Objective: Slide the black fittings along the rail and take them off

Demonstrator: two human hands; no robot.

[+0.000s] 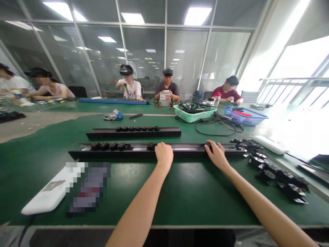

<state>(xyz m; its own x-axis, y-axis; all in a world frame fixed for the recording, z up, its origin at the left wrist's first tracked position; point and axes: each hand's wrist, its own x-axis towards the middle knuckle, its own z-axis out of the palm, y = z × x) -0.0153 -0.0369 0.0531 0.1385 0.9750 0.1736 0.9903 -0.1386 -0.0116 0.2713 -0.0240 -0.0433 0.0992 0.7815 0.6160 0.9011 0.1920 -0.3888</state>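
A long black rail [136, 154] with a shiny inner channel lies across the green table, with several small black round-topped parts [113, 146] seated toward its left end. My left hand [164, 156] is closed over the middle of the rail, just right of another black part [150, 146]. Its fingertips, and anything in them, are hidden. Farther right, my right hand [218, 154] has its fingers closed around a black part [207, 146] at the channel. Loose black parts with shiny edges [267, 175] are strewn beyond the rail's right end.
Behind lies a second rail [133, 134] holding several black parts. A green basket [196, 116] of cables and a blue basket [244, 118] stand farther back. A white device [51, 192] and a blurred-out item [89, 188] lie front left. Several people sit across the table.
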